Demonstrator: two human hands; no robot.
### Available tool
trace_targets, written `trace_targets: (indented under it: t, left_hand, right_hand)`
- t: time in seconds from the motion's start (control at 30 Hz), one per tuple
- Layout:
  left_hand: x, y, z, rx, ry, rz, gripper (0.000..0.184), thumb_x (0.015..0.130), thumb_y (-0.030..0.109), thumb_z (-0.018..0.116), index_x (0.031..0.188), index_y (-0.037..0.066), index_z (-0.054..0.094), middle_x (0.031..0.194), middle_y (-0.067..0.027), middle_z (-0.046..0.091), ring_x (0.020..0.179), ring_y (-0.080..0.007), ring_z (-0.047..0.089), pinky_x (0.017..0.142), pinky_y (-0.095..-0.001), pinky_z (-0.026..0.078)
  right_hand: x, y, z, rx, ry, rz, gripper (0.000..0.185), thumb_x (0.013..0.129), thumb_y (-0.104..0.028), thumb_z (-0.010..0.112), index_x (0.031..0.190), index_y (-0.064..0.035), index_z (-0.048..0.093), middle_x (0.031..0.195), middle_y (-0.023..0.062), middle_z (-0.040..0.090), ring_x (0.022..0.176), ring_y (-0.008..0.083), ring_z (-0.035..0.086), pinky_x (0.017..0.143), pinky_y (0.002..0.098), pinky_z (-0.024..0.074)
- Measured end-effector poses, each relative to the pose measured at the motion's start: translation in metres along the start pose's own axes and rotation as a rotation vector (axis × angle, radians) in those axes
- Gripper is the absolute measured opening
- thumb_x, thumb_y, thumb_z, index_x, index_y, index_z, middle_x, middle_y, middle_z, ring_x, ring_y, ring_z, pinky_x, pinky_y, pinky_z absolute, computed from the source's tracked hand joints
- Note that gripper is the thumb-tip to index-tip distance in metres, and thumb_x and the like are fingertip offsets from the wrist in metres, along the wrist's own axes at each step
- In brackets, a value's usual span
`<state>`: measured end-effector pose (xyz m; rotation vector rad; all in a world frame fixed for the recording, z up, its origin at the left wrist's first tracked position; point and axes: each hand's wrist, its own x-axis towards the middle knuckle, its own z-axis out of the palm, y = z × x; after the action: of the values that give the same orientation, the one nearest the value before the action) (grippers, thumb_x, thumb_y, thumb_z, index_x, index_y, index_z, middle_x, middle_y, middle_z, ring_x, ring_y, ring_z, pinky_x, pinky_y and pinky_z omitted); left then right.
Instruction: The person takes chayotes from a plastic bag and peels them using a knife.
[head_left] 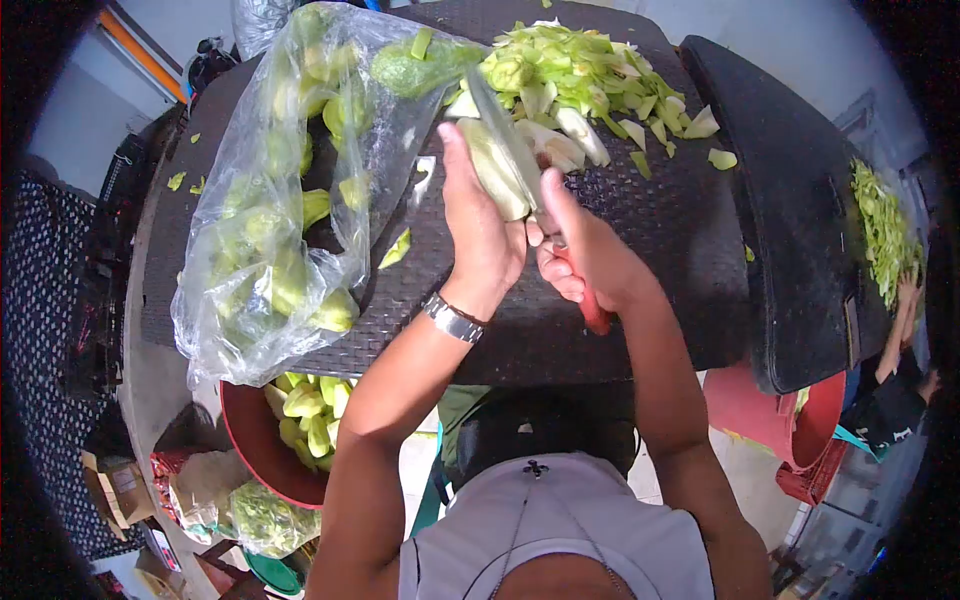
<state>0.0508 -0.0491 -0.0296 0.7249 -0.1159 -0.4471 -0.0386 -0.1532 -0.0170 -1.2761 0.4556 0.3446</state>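
My left hand (480,225) is wrapped round a peeled, pale green fruit (488,172), its thumb along the left side. My right hand (595,245) grips a knife by its red handle (592,305). The knife blade (503,135) points away from me and lies along the fruit's right side; I cannot tell how deep it is in the flesh. Just beyond the blade tip rests a whole green fruit (420,70), at the mouth of a clear plastic bag (345,255) holding several more. Green peelings and pale scraps (590,75) are heaped past my hands.
The dark woven tabletop (450,340) carries scattered peel bits. Below its front edge, a red tub (250,455) holds pale green pieces (310,410). Another red tub (775,420) stands at right. Beyond a black panel (750,220), another person's hand (908,295) touches green shreds (885,230).
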Motion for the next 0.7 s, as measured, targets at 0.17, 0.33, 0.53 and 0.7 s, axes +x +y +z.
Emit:
trace_targets:
  t: [0.17,0.33,0.53,0.7]
  left_hand:
    - [0.012,0.007,-0.004,0.016,0.003,-0.048,0.059,0.103,0.061,0.047,0.113,0.004,0.058,0.106,-0.0158,0.068,0.101,-0.0313,0.069,0.081,-0.0442,0.059]
    - [0.029,0.016,-0.019,-0.177,0.042,-0.257,0.039,0.103,0.037,0.054,0.11,-0.001,0.057,0.107,-0.0228,0.066,0.104,-0.0425,0.068,0.091,-0.0548,0.058]
    - [-0.046,0.113,-0.02,0.163,-0.181,-0.091,0.057,0.099,0.044,0.056,0.131,-0.003,0.054,0.105,-0.0202,0.069,0.086,-0.028,0.071,0.067,-0.0353,0.059]
    - [-0.186,0.222,-0.066,0.934,0.344,0.392,0.074,0.091,0.047,0.062,0.142,-0.005,0.051,0.109,-0.0139,0.067,0.085,-0.0174,0.067,0.065,-0.0266,0.054]
  right_hand:
    - [-0.001,-0.012,-0.023,0.124,0.0,-0.007,0.076,0.093,-0.084,0.04,0.092,-0.0096,0.053,0.059,-0.005,0.04,0.043,0.0039,0.036,0.039,0.0212,0.0308]
    - [0.009,-0.027,-0.037,-0.249,0.291,-0.277,0.07,0.099,-0.072,0.047,0.115,-0.004,0.055,0.067,-0.0035,0.045,0.047,0.0049,0.039,0.045,0.0223,0.0335]
    - [0.014,-0.029,-0.061,-0.365,0.291,-0.318,0.053,0.098,-0.058,0.062,0.112,-0.0074,0.058,0.066,-0.0029,0.048,0.046,0.0059,0.041,0.042,0.0251,0.029]
    - [0.0,-0.024,-0.064,-0.41,0.358,-0.281,0.046,0.1,-0.051,0.062,0.106,-0.0055,0.059,0.065,-0.0033,0.047,0.05,0.0044,0.041,0.046,0.0226,0.0323]
